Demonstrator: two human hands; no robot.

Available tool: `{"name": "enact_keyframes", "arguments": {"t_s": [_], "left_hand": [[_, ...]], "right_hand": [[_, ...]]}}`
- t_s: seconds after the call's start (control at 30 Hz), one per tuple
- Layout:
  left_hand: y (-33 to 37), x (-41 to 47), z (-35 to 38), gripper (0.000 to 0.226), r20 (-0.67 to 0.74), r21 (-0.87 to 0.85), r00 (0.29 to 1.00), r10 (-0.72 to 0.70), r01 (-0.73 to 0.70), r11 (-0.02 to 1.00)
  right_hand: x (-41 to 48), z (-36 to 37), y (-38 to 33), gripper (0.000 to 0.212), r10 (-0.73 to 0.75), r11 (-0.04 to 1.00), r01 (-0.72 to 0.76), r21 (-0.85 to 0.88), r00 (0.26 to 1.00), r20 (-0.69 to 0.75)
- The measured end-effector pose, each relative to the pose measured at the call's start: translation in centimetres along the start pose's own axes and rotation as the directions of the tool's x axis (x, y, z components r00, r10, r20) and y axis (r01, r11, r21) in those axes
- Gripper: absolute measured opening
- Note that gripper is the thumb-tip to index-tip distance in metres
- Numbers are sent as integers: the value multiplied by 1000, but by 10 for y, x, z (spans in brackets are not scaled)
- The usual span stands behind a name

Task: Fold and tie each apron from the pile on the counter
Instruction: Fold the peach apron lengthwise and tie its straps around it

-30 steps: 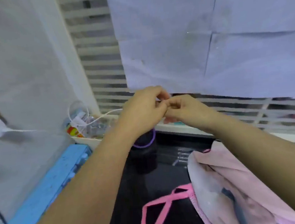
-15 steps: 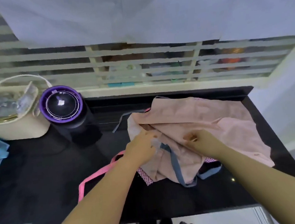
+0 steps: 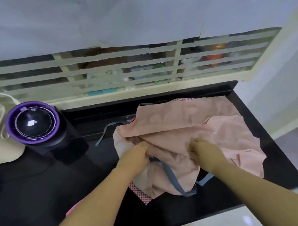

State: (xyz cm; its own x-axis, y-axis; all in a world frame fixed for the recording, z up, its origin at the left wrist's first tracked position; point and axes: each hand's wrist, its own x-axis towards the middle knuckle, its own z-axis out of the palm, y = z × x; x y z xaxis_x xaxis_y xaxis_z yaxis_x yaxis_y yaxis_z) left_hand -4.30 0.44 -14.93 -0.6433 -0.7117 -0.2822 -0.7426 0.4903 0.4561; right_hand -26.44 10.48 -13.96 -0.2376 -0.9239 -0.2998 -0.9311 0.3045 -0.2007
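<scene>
On counter (image 3: 42, 185), left hand (image 3: 134, 159), right hand (image 3: 205, 151) clutch pink apron (image 3: 181, 117).

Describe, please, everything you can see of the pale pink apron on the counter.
The pale pink apron is thin, creased cloth with grey-blue straps, lying crumpled and unfolded on the black counter. One strap loops toward the front edge. The left hand and right hand each grip a bunch of its middle. Beneath it shows pink-checked fabric.

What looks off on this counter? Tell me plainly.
Nothing spilled or damaged. The pink apron lies crumpled on the black counter, its grey strap looping loose near the front edge, while the left hand and right hand grip its folds.
</scene>
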Motion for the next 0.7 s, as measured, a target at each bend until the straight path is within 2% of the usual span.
{"name": "enact_keyframes", "arguments": {"t_s": [0.07,0.1,0.17,0.23,0.27,0.33,0.4,0.43,0.47,0.57,0.63,0.67,0.7], "left_hand": [[-1,-9,-19,9,-127,-156,989,-75,55,986],[0,-12,-36,11,-233,-218,967,-98,46,975],[7,-18,-72,19,-436,-298,893,-112,-26,954],[14,-22,-114,23,-524,-401,836,-164,-72,913],[18,-22,-139,25,-526,-493,827,-201,-104,864],[28,-16,-170,32,-480,-711,836,-265,-194,676],[48,-24,-205,32,-521,-795,802,-293,-332,508],[58,-28,-219,33,-518,-824,800,-302,-372,428],[68,-33,-234,35,-508,-845,806,-303,-400,355],[89,-43,-273,29,-529,-840,843,-98,-505,198],[104,-53,-296,20,-555,-802,832,6,-537,262],[110,-58,-305,18,-571,-773,820,33,-551,314],[117,-64,-314,16,-588,-742,806,67,-571,351]], "right_hand": [[2,-10,-2,16,40,996,-35,77,998,-57],[4,-18,-2,15,64,990,-50,129,993,-104],[7,-35,1,14,87,983,-48,175,971,-222],[6,-57,2,15,93,980,-45,192,964,-251],[7,-73,-2,16,93,982,-51,184,970,-226],[9,-90,-3,19,70,997,-69,39,997,-29],[8,-117,-14,11,17,996,-15,-84,999,29],[6,-132,-20,15,-5,999,5,-48,1000,4],[5,-149,-28,32,-45,997,48,53,997,-61],[-3,-208,-63,74,-217,884,331,331,917,-336],[-4,-245,-88,88,-298,822,453,345,859,-416],[-1,-259,-97,88,-323,818,474,326,848,-421],[3,-270,-102,79,-349,819,490,299,839,-418]]}}
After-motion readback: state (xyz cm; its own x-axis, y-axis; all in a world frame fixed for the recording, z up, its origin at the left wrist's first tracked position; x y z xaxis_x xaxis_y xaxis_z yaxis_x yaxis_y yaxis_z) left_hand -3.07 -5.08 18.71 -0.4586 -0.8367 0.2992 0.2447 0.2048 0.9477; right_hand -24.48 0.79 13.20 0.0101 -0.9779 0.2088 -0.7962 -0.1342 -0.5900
